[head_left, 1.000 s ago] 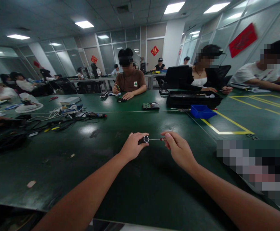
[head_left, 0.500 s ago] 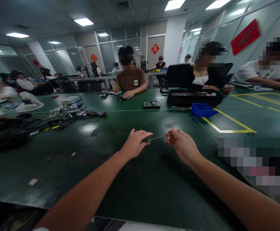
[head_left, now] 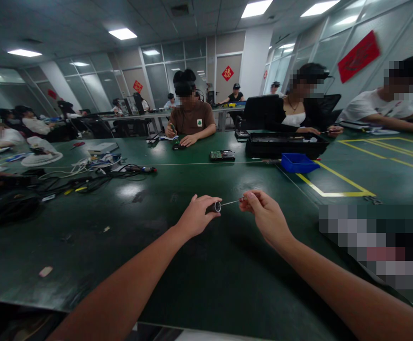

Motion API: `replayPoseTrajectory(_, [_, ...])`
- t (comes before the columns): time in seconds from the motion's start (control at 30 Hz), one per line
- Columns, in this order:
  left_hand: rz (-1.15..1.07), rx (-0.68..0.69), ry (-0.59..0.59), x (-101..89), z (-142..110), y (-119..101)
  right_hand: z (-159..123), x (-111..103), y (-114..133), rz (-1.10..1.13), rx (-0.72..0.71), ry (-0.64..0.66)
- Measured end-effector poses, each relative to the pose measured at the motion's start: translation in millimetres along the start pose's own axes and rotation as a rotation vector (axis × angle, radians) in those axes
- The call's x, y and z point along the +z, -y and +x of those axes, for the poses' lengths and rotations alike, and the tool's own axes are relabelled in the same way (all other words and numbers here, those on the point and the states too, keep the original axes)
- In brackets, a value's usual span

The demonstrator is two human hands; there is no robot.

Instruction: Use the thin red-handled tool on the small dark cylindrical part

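My left hand [head_left: 196,215] pinches a small black cylinder [head_left: 215,207] between thumb and fingers; its silver-rimmed round end, much like a flashlight's, faces right and toward me. My right hand [head_left: 265,213] is closed round the handle of a thin screwdriver [head_left: 230,202]. Only a bit of reddish handle shows at the fingertips, the rest being covered by the fingers. The slender metal shaft slants down to the left, its tip at the cylinder's rimmed end. Whether the tip sits inside or only touches the rim is too small to tell. Both hands are held above the green table [head_left: 192,284].
Beyond my hands lie a hard drive [head_left: 222,155], a blue bin [head_left: 299,163] and a long black tray [head_left: 286,146]. Tangled cables [head_left: 85,177] and a white fan [head_left: 42,156] occupy the left. A co-worker [head_left: 192,118] sits across the table; others sit at right.
The screwdriver, level one second ago, now slopes up toward my right hand. My right hand's fingers have shifted on the handle. The cylinder's end has turned more to the right.
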State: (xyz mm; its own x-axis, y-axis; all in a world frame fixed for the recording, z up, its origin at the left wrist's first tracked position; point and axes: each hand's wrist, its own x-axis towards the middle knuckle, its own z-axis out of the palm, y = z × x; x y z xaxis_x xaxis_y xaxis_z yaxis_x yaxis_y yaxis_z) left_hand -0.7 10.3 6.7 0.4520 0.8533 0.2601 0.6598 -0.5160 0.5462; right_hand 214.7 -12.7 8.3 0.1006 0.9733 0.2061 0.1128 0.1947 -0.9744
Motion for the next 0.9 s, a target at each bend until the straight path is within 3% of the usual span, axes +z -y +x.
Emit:
replayPoseTrajectory(0.27, [-0.055,-0.012,-0.024,2.5,0.3,1.3,0.6,0.9,-3.9,0.057,0.01,0.008])
replayPoseTrajectory(0.47, [-0.033,-0.024,-0.025,2.6,-0.3,2.1,-3.0,-2.3,11.1,-0.246,-0.058,0.002])
replayPoseTrajectory(0.7, [-0.04,-0.03,-0.041,1.0,-0.9,2.2,-7.9,-1.9,10.5,-0.245,-0.13,0.061])
replayPoseTrajectory(0.9, [-0.039,-0.003,-0.03,0.6,-1.6,2.4,-11.3,1.0,11.6,-0.426,-0.17,0.032])
